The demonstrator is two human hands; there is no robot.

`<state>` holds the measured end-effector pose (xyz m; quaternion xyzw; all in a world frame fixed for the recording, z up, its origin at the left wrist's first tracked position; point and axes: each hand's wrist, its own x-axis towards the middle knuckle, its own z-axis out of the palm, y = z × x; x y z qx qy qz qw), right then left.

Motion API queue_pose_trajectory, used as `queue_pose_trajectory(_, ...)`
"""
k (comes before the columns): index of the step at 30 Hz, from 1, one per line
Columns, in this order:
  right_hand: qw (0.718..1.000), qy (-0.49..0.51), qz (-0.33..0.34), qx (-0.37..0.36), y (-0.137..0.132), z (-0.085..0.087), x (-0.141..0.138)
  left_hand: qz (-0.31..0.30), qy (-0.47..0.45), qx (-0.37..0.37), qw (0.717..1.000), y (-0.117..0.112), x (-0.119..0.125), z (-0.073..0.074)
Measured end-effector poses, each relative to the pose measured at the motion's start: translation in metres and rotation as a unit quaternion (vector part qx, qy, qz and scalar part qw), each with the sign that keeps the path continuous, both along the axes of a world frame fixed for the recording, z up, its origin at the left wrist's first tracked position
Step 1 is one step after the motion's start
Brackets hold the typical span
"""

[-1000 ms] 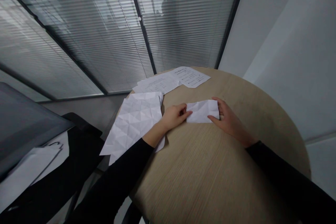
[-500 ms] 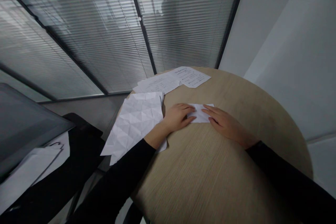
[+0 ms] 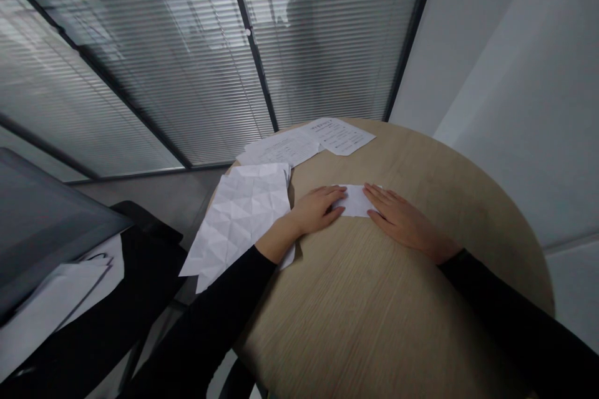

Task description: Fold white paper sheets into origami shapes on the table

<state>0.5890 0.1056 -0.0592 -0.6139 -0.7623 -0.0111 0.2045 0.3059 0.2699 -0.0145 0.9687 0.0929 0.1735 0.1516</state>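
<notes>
Left of the folded paper lies a large white sheet covered in a grid of triangular creases, its lower corner hanging off the rim of the round wooden surface. My left forearm crosses that sheet's near edge. Beyond the folded paper, toward the glass wall with its closed blinds, two printed pages lie flat: one straight behind it, the other behind and to the left, and they overlap a little. Far to the left of the folded paper, off the surface, a black chair stands with loose white papers near it. Nothing lies between me and the folded paper except my own hands.

The folded paper is a small white rectangle lying flat on the surface, long side running left to right. My left hand covers its left end and my right hand its right end, so only the middle strip shows. The fingers of the left and the fingers of the right are stretched out, slightly spread, and pressed down on it, not closed around anything.
</notes>
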Motion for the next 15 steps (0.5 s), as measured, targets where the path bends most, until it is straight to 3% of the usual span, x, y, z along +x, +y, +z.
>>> queue_pose_trajectory(15, 1.000, -0.023, -0.016, -0.006, -0.001, -0.006, 0.018, 0.046, 0.134, 0.037, 0.989, 0.003, -0.004, 0.004)
